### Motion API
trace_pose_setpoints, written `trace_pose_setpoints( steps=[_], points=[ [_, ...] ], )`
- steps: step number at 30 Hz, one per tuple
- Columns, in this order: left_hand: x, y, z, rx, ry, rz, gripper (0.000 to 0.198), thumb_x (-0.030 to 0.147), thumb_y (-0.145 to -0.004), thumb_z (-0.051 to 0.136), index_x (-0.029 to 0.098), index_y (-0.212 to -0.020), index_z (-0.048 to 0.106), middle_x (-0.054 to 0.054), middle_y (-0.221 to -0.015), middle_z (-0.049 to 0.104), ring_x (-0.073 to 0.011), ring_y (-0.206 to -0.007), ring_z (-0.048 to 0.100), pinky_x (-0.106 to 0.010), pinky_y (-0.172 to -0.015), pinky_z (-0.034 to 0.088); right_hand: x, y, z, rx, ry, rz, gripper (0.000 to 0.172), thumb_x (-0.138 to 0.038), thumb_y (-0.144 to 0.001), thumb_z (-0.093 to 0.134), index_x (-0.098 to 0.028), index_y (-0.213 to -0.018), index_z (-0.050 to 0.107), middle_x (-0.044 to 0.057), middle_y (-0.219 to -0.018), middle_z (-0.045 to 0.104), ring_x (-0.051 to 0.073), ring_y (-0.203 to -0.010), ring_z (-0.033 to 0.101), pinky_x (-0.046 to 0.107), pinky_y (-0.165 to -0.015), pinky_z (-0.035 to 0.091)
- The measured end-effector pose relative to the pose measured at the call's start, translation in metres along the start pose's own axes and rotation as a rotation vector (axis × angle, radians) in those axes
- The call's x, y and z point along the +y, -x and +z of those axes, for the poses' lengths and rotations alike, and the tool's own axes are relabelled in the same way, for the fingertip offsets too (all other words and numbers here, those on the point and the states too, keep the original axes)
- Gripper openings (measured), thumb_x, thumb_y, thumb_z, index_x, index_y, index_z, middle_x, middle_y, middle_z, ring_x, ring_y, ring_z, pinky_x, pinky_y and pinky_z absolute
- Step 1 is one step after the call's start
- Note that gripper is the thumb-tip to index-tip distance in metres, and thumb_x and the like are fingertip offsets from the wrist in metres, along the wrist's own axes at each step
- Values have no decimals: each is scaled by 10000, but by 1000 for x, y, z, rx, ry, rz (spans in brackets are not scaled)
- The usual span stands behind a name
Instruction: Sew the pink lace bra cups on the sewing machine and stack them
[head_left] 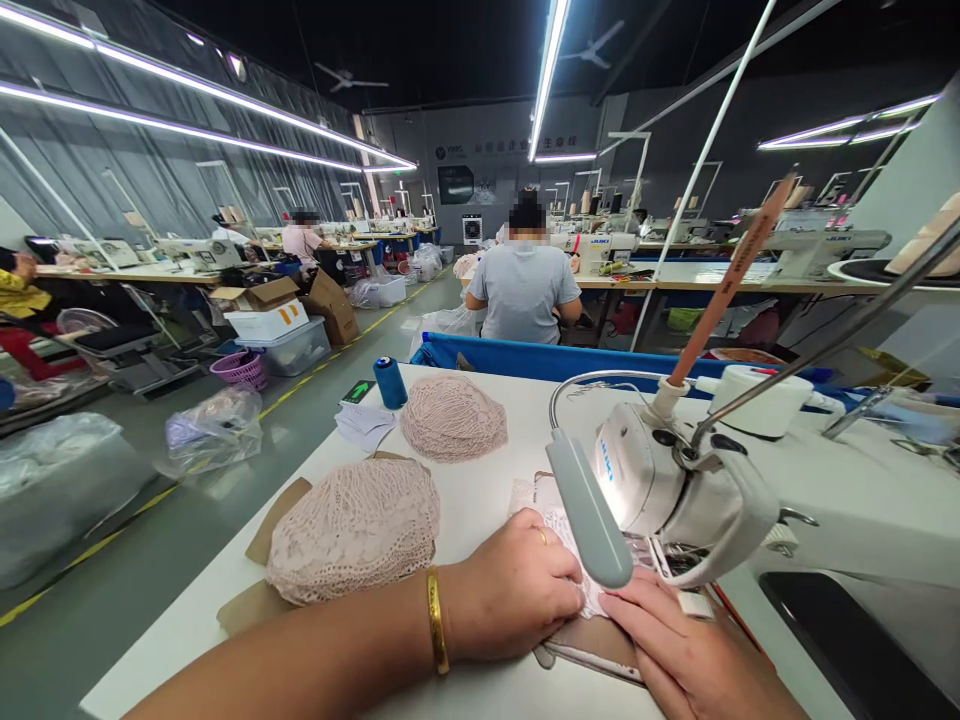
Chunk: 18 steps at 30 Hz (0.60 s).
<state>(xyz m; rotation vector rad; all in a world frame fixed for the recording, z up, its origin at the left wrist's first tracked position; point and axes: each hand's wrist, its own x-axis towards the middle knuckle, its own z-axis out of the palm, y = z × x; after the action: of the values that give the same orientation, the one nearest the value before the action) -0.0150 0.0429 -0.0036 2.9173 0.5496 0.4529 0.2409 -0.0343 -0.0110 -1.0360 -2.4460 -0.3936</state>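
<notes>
My left hand, with a gold bangle and a ring, is curled over a small piece of pale lace fabric and presses it to the table in front of the white sewing machine. My right hand lies beside it with fingers flat on the same piece near the needle area. A grey lamp head hangs over the fingers and hides part of them. Two stacks of pink lace pieces lie to the left, the near stack on brown cardboard and the far stack behind it.
A blue thread spool, a phone and white paper sit at the white table's far left. A person in a grey shirt sits ahead with their back to me. Boxes, bins and plastic bags line the aisle on the left.
</notes>
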Motion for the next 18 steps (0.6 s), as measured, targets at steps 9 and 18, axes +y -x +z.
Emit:
trace_pose_setpoints(
  steps=[9,18],
  points=[
    [-10,-4,-8,56,-165,71,202,195,-1033,633,193,-839,690,-27,-955,730,-220,-889,623,-440,-1041,431,11,19,27,-42,180,65,471,-237,-997,531,-342,-1411,730,55,-1242,810,260,-1057,799,372,-874,628],
    [-24,-8,5,70,-154,11,155,235,-1032,637,180,-900,696,-60,-1060,740,-251,-999,636,-468,-1083,433,12,8,22,66,265,72,297,-218,-1011,555,-227,-1187,794,98,-1207,819,286,-1007,787,401,-910,591]
  ],
)
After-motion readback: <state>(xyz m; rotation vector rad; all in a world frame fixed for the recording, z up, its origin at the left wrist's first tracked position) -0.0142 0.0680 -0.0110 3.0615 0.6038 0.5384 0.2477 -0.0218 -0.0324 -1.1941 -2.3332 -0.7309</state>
